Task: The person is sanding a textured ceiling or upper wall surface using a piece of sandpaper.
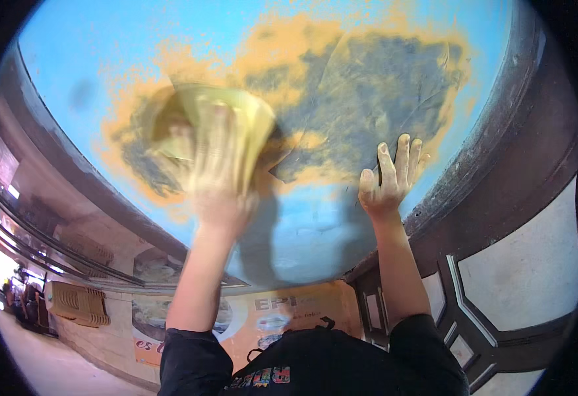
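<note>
A light-blue painted panel (308,210) fills the upper view. Across it run orange patches and a wide grey, sanded-looking area (368,94) with thin edge lines. My left hand (217,163) holds a yellowish flexible sheet (256,116), possibly sandpaper, against the left grey patch. Motion blur covers both hand and sheet, so the exact grip is unclear. My right hand (390,173) lies at the lower right border of the grey area. Its fingers are spread, look dusty and hold nothing.
Dark trim (486,143) borders the panel at right, beside a dark frame with pale inset panels (521,267). Glossy brown panelling (101,232) runs along the left. Below are a printed banner (318,307), a beige slatted object (76,303) and pale floor (56,356).
</note>
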Tool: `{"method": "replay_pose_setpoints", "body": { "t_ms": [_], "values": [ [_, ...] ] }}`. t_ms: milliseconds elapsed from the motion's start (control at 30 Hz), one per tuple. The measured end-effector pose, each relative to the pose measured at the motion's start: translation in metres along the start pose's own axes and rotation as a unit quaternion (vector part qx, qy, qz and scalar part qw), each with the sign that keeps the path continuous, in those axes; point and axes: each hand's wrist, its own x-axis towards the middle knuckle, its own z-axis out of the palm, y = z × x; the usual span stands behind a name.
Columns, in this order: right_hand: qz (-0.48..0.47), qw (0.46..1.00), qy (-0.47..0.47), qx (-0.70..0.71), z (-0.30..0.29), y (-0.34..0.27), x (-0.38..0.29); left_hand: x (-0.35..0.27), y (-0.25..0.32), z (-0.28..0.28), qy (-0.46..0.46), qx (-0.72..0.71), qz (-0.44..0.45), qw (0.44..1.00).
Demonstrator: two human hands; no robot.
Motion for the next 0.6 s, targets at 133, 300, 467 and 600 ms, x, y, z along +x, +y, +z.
{"method": "replay_pose_setpoints", "body": {
  "t_ms": [133, 300, 467, 600],
  "values": [
    [-0.004, 1.000, -0.006, -0.009, -0.004, -0.007, 0.003, -0.015, -0.018, -0.006, 0.009, -0.054, 0.043, 0.998],
    [0.008, 1.000, -0.009, 0.016, -0.005, -0.019, 0.003, 0.023, -0.040, -0.019, 0.141, -0.104, 0.010, 0.984],
    [0.007, 1.000, -0.011, 0.008, -0.004, -0.030, 0.006, -0.009, -0.037, -0.015, 0.005, -0.061, 0.059, 0.996],
    [-0.002, 1.000, -0.005, -0.001, -0.004, -0.021, 0.007, 0.019, -0.021, -0.025, 0.078, -0.147, -0.040, 0.985]
  ]
}}
